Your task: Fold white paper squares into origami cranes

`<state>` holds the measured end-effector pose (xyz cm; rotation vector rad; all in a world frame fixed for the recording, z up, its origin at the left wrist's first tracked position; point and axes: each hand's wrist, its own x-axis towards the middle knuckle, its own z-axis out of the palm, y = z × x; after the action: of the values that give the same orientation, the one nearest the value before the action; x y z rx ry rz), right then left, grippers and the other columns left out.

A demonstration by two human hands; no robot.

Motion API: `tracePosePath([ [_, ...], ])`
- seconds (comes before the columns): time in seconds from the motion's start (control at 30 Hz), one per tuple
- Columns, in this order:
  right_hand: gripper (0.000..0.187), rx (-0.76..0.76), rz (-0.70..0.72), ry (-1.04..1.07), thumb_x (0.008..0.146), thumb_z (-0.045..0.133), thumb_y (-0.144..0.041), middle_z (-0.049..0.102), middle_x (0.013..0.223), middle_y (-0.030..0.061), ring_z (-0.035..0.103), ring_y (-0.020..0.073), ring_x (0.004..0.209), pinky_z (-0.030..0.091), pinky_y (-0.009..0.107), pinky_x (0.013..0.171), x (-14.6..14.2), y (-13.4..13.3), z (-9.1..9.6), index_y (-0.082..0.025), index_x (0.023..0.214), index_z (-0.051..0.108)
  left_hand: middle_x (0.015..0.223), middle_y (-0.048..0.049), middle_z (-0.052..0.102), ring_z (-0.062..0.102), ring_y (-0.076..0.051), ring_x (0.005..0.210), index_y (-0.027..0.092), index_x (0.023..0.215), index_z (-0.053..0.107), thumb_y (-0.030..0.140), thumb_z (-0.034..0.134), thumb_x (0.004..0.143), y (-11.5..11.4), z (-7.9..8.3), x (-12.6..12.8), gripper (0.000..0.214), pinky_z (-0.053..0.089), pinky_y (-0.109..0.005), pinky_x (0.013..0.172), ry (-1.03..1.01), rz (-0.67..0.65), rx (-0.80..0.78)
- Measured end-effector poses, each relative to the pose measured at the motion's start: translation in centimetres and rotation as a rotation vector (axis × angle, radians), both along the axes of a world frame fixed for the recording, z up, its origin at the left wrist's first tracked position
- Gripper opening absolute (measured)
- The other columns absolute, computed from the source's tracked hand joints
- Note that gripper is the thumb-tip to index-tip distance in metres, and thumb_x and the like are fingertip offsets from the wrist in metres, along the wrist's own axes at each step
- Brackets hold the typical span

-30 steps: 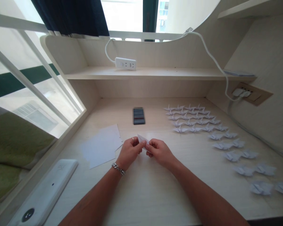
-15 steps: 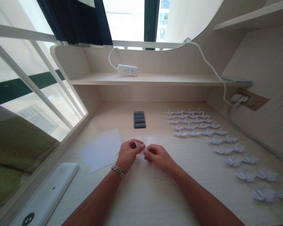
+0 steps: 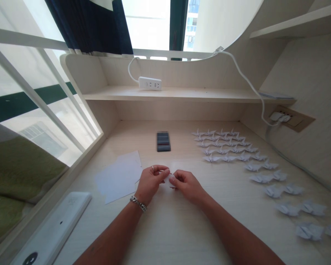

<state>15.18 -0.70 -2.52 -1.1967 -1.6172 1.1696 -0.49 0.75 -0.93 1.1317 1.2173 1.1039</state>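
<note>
My left hand (image 3: 150, 182) and my right hand (image 3: 186, 185) meet at the middle of the pale wooden desk (image 3: 165, 228), both pinched on a small folded piece of white paper (image 3: 168, 178). Most of that paper is hidden between the fingertips. The left wrist wears a metal bracelet and one finger a ring. Just left of the hands lies a loose stack of white paper sheets (image 3: 118, 176).
Several folded white paper cranes (image 3: 237, 149) lie in rows on the desk's right side, reaching the near right corner. A dark phone (image 3: 163, 141) lies behind the hands. A white flat device (image 3: 55, 228) sits at the near left. A power strip (image 3: 150, 83) rests on the shelf.
The folded paper was held higher with a point sticking up; now both hands have lowered toward the desk and the paper is mostly covered by the fingers. The view tilted slightly.
</note>
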Motion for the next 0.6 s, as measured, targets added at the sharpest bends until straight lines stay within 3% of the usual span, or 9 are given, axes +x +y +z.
tracePosePath([
  [0.17, 0.033, -0.078, 0.008, 0.101, 0.080, 0.061, -0.047, 0.062, 0.064, 0.0012, 0.055, 0.0133, 0.060, 0.044, 0.025, 0.058, 0.01, 0.30, -0.39, -0.016, 0.070, 0.061, 0.063, -0.0024, 0.067, 0.057, -0.011, 0.056, 0.013, 0.083, 0.071, 0.035, 0.076, 0.065, -0.08, 0.46, 0.04, 0.029, 0.047, -0.024, 0.056, 0.030, 0.038, 0.044],
  [0.33, 0.031, -0.062, -0.021, 0.088, 0.081, 0.061, -0.046, 0.062, 0.066, 0.0017, 0.058, 0.0140, 0.061, 0.046, 0.026, 0.059, 0.23, 0.33, -0.55, -0.016, 0.073, 0.062, 0.066, -0.0029, 0.068, 0.058, -0.012, 0.060, 0.013, 0.083, 0.070, 0.032, 0.076, 0.065, -0.11, 0.56, 0.00, 0.027, 0.047, -0.024, 0.058, 0.073, -0.046, 0.060],
  [0.6, 0.033, -0.112, -0.028, 0.152, 0.080, 0.061, -0.048, 0.062, 0.065, 0.0017, 0.060, 0.0147, 0.060, 0.048, 0.026, 0.058, 0.02, 0.29, -0.53, -0.015, 0.074, 0.062, 0.065, -0.0004, 0.065, 0.058, -0.011, 0.060, 0.013, 0.077, 0.063, 0.027, 0.078, 0.061, -0.16, 0.48, 0.04, 0.025, 0.045, -0.023, 0.058, -0.032, -0.037, 0.053],
])
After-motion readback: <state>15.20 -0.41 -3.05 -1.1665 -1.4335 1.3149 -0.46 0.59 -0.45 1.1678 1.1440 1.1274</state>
